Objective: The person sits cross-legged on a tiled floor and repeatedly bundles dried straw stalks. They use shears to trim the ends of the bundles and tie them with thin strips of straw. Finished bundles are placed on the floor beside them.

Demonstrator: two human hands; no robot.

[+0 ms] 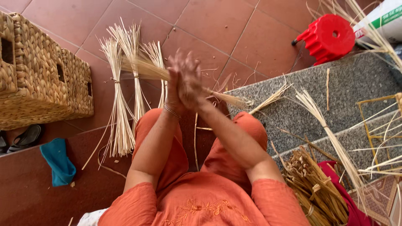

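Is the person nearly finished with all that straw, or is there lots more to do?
Done: two woven baskets stand on the tiled floor. In hand: the left hand and right hand, pressed together, hold one straw bundle between the palms. Left: tied straw bundles lie on the floor, more stalks are piled by the step, and a bare wire frame is unwoven. So lots remains.

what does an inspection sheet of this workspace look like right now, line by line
surface: red tiled floor and grey speckled stone steps
job's things: bunch of pale straw pressed between both palms, ends sticking out either side
clutter: tied straw bundles on the floor, short cut stalks, blue cloth, dark sandal
grips: left hand and right hand closed together on the straw, blurred
cables: nothing seen
surroundings: woven baskets, red plastic stool, yellow wire frame
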